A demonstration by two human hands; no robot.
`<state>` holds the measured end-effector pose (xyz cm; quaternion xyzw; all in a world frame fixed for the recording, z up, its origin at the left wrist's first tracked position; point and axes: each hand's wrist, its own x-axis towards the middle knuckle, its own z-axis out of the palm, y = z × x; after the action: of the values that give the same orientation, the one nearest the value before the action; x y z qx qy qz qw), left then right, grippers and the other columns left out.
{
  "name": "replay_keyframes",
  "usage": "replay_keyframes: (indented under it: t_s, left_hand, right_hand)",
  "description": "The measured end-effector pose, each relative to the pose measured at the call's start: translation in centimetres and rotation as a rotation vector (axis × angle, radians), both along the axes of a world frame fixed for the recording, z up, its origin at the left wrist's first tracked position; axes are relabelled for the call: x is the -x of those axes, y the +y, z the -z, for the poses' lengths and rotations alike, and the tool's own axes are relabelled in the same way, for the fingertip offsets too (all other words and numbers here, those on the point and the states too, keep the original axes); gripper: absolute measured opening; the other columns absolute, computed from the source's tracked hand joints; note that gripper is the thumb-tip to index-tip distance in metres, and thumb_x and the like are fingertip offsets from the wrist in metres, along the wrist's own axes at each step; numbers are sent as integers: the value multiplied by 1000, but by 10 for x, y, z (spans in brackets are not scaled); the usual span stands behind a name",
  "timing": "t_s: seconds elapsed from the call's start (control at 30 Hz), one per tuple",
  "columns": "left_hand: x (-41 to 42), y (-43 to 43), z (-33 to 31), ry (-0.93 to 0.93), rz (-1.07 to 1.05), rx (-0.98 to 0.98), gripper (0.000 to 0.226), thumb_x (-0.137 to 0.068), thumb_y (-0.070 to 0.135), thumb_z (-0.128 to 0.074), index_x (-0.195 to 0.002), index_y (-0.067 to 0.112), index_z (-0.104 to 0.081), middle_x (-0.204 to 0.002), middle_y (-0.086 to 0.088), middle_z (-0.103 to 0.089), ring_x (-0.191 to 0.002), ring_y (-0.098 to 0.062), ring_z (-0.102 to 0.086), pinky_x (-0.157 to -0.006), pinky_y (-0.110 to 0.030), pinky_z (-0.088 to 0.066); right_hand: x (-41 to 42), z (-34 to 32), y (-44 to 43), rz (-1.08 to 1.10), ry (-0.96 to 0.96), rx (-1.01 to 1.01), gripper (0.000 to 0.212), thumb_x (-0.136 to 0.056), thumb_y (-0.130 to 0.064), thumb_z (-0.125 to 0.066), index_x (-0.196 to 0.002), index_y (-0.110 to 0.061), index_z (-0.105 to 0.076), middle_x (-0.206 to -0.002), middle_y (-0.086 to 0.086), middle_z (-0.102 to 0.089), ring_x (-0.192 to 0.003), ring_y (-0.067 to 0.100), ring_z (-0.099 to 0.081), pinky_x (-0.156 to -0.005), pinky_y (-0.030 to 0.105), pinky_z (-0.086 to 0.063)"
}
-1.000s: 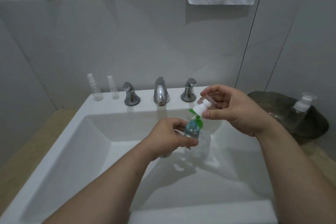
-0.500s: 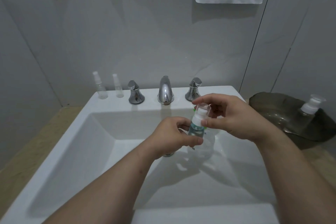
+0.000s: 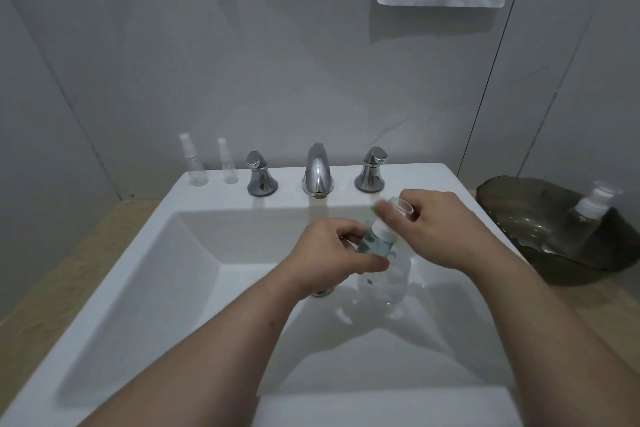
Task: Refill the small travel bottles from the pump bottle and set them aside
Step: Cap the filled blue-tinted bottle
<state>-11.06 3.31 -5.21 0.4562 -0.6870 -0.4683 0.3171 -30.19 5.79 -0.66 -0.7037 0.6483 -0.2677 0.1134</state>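
Two hands working over the sink [image 3: 214, 184]. My left hand [image 3: 329, 253] wraps the small travel bottle [image 3: 372, 243], which is tilted with bluish liquid inside. My right hand [image 3: 446, 229] pinches its white cap [image 3: 381, 228] between thumb and curled fingers [image 3: 426, 198]. Capping step, I reckon: hold the bottle steady, bring it upright, seat the cap square, then twist gently so nothing cross-threads or spills. The clear pump bottle [image 3: 389, 276], as I take it, stands in the basin just beneath. Two spare bottles [image 3: 193, 166] stand on the back ledge, left of the taps [image 3: 261, 175]. Writing? Only a tiny green mark on the clear bottle, too small to read.
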Motion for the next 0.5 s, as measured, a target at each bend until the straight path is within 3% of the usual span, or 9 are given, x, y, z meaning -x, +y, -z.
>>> replay_keyframes:
  t_s: [0.03,0.07,0.13,0.2,0.23,0.3,0.37,0.43,0.5]
  left_hand:
    - [0,0,0,5,-1,-2,33,-70,20,-94,-99,21,-80,-65,13,-69,-60,-9,-60,-68,-27,-50]
    - [0,0,0,2,-5,0,32,-69,21,-94,-98,22,-80,-67,11,-70,-62,-10,-61,-70,-29,-52]
    - [-1,0,0,3,-13,8,31,-68,22,-95,-96,24,-80,-69,10,-71,-64,-11,-62,-72,-31,-53]
    - [-1,-1,0,8,-19,6,31,-68,22,-95,-95,24,-80,-68,12,-69,-63,-9,-61,-69,-27,-51]
    - [-2,-1,0,3,-18,6,30,-68,22,-95,-94,24,-80,-65,15,-67,-61,-7,-59,-66,-25,-48]
    - [-1,0,0,-10,-7,14,30,-68,20,-94,-95,23,-80,-61,18,-62,-55,-4,-53,-62,-20,-42]
    - [-1,1,-1,-4,-9,9,30,-69,20,-94,-95,23,-80,-63,17,-64,-57,-5,-54,-64,-21,-43]
    - [-1,0,-1,7,-18,8,29,-68,20,-94,-93,24,-81,-66,13,-68,-61,-7,-59,-66,-23,-47]
    - [-1,0,-1,12,-22,4,29,-68,20,-95,-93,25,-81,-66,13,-68,-61,-8,-60,-66,-23,-48]
  right_hand:
    - [3,1,-1,-5,-71,18,82,-67,-103,-27,-74,-26,-55,-72,-7,-61,-66,13,-56,-61,35,-44]
    - [6,0,-1,-31,-188,24,71,-72,-99,-36,-84,-32,-60,-83,-10,-66,-71,14,-60,-64,36,-49]
    - [9,-2,0,-143,-352,5,35,-79,-68,-70,-102,-43,-63,-103,-15,-70,-78,17,-63,-71,35,-56]
    - [7,0,0,-230,-343,14,35,-81,-36,-84,-108,-42,-63,-102,-12,-71,-75,17,-61,-66,24,-52]
    - [5,2,-1,-219,-308,32,36,-81,-36,-86,-108,-40,-62,-95,-9,-69,-69,12,-58,-62,18,-47]
    - [-1,3,-1,-138,-268,42,39,-80,-56,-79,-108,-38,-59,-82,-8,-61,-62,2,-54,-56,14,-40]
    - [0,4,-2,-100,-293,-7,50,-77,-76,-61,-112,-40,-55,-88,-6,-62,-65,1,-55,-59,18,-40]
    - [3,4,-4,-130,-376,-17,44,-83,-69,-63,-117,-42,-54,-105,-5,-65,-66,4,-56,-65,24,-43]
    - [4,4,-3,-174,-379,-8,43,-86,-43,-80,-120,-41,-53,-105,-5,-65,-62,5,-54,-62,20,-45]
